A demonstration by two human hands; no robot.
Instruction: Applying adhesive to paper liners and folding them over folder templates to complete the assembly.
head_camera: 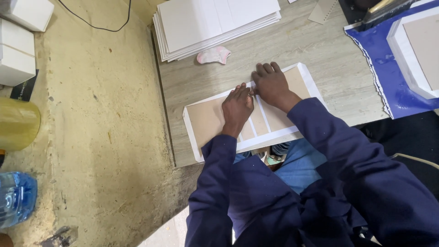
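Observation:
A white sheet [194, 135] with brown cardboard panels [206, 120] laid on it rests near the front edge of a grey wood-grain table [320, 50]. My left hand [237, 109] presses flat on the panels near the sheet's far edge, fingers together. My right hand [271, 83] presses beside it, fingers spread over the far white border and the right panel. Neither hand grips anything. Both arms wear dark blue sleeves.
A stack of white sheets [215, 23] lies at the table's far side, with a small pink-white cloth [214, 55] in front. A blue sheet [388, 68] carrying a white covered board [418, 50] sits at right. White boxes [16, 43], a tape roll [18, 123] and a water bottle [16, 196] stand at left.

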